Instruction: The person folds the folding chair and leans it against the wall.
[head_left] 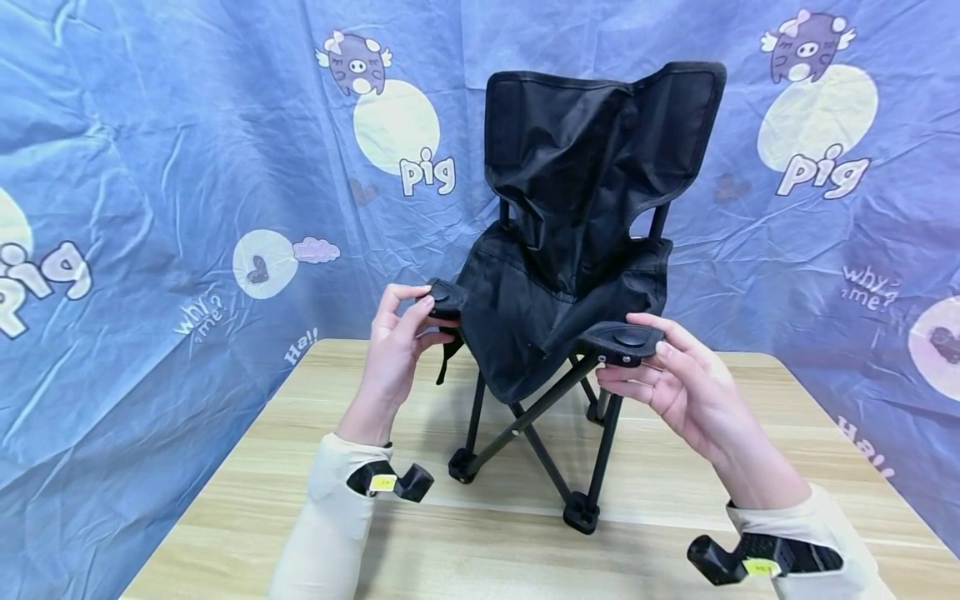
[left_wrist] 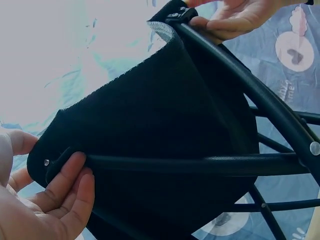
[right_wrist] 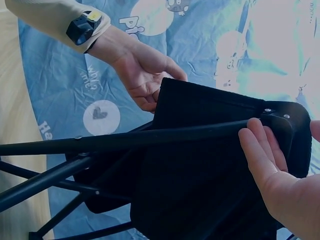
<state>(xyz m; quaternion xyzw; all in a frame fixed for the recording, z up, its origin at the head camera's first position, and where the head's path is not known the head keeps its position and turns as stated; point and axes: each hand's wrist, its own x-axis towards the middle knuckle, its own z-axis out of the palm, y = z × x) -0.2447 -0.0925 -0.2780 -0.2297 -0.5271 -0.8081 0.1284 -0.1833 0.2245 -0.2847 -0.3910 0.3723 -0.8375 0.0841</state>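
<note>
A black folding camping chair point(head_left: 573, 183) stands unfolded, its seat and backrest fabric spread over crossed metal legs. My left hand point(head_left: 392, 362) pinches the front left seat corner point(head_left: 447, 298) between thumb and fingers. On the other side, my right hand point(head_left: 693, 387) grips the front right corner point(head_left: 621, 340), thumb at its edge and fingers underneath. In the left wrist view, fingers point(left_wrist: 72, 177) lie under the corner beside a leg tube point(left_wrist: 200, 165). The right wrist view shows fingertips point(right_wrist: 255, 132) against the underside near two rivets.
The chair's feet point(head_left: 581, 512) rest on a light wooden table point(head_left: 465, 554). A blue curtain point(head_left: 225, 150) with pig prints hangs behind and along both sides. A short black strap point(head_left: 447, 358) dangles below the left corner. Each wrist wears a black camera mount point(head_left: 772, 558).
</note>
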